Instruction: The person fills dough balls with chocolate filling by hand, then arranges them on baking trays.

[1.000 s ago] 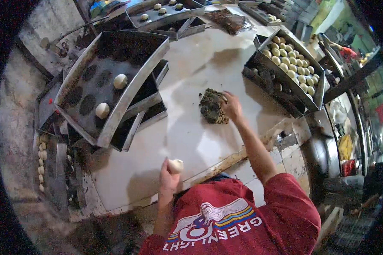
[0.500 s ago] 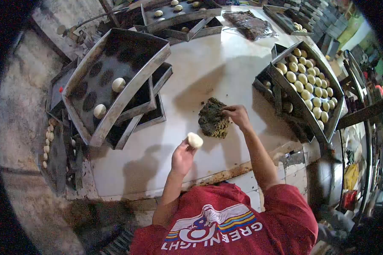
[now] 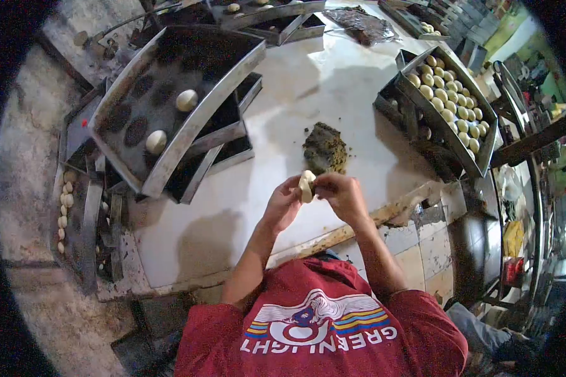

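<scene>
My left hand grips a pale piece of dough, which looks flattened and bent over. Against its right side, the fingers of my right hand are closed in a pinch. Dark matter shows at those fingertips, partly hidden by the fingers and the dough. Just beyond both hands, a crumbly dark green-brown mound of filling lies on the white tabletop, with loose crumbs around it.
At left, a dark metal tray holding two dough balls rests on other stacked trays. A tray at right carries many dough balls. Farther back lie a brown plastic-like sheet and more trays.
My right hand has left the dark mound and come back to the dough in my left hand. The dough, rounded before, now looks flattened and folded. The view has shifted slightly.
</scene>
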Available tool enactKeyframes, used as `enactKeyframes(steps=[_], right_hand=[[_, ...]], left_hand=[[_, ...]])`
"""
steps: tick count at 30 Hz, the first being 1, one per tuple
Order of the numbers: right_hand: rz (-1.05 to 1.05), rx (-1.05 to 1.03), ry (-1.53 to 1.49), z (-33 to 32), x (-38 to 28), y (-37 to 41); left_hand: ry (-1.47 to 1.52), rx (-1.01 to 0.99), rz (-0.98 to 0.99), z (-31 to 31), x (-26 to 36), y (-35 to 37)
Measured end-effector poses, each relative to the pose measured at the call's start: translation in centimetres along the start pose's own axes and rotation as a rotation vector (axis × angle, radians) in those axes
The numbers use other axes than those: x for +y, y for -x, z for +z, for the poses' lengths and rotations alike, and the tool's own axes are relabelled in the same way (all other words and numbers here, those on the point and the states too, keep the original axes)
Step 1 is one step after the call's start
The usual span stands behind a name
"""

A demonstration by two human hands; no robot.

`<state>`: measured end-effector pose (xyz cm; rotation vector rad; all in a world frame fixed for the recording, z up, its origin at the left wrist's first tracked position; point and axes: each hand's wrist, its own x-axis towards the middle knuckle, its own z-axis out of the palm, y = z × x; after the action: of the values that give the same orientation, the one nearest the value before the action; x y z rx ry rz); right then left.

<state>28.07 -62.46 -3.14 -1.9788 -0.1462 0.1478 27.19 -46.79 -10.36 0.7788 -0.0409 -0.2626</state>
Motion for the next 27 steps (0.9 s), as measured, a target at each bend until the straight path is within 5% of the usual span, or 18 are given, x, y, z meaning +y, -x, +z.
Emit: enactKeyframes(steps=[2, 4, 5, 10, 13, 14, 16, 20, 22, 27], right_hand=[[0.057, -0.025, -0.03, 2.3, -0.9, 0.6], [-0.172, 0.138, 0.106, 5.4, -1.5, 1.0], [-0.041, -0.084, -0.042, 6.8, -0.6, 1.3], [0.285, -0.205, -0.167, 13.7, -3.1, 4.0], [-0.135, -0.019, -0.1, 17.1, -4.8, 7.2], [-0.209, 0.016, 0.156, 17.6, -5.5, 8.2], [-0.316, 0.056, 0.371, 18.2, -4.0, 9.1], [-0.191, -0.027, 0.503, 16.1, -4.4, 9.6], [-0.123, 0.164, 0.205, 15.6, -5.3, 9.8], [0.115, 0.244, 0.078, 15.5, -1.9, 10.7]], left_hand=[[0.082, -0.122, -0.14, -1.3, 2.2, 2.6], [0.043, -0.107, -0.116, -2.6, 4.1, 5.0], [0.039, -0.113, -0.122, -3.6, 4.7, 6.0], [0.171, 0.068, 0.022, -7.6, 5.1, 10.4], [0.152, 0.317, 0.066, -7.4, 5.2, 12.4], [0.145, 0.416, 0.062, -7.4, 5.1, 12.8], [0.127, 0.383, 0.123, -7.5, 4.7, 13.5], [-0.134, 0.208, -0.107, -7.5, 5.4, 14.4], [-0.337, -0.055, 0.052, -7.4, 5.1, 14.5], [-0.725, 0.058, 0.124, -5.9, 3.8, 14.9]])
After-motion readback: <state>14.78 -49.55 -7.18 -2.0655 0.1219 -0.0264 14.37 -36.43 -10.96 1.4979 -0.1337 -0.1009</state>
